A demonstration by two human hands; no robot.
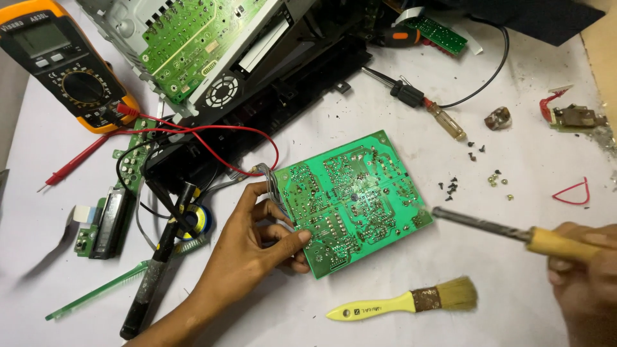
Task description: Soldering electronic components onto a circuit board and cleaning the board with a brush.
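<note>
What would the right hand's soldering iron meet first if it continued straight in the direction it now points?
Probably the green circuit board: the right hand aims the soldering iron up-left, its tip close to the board's right edge. Its height above the board is unclear.

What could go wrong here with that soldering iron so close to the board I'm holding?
The soldering iron in your right hand points at the green circuit board, whose edge your left hand pinches: a slip could burn those fingers. The board seems propped only by that hand, so it may shift. The brush lies just below the iron and could scorch.
</note>
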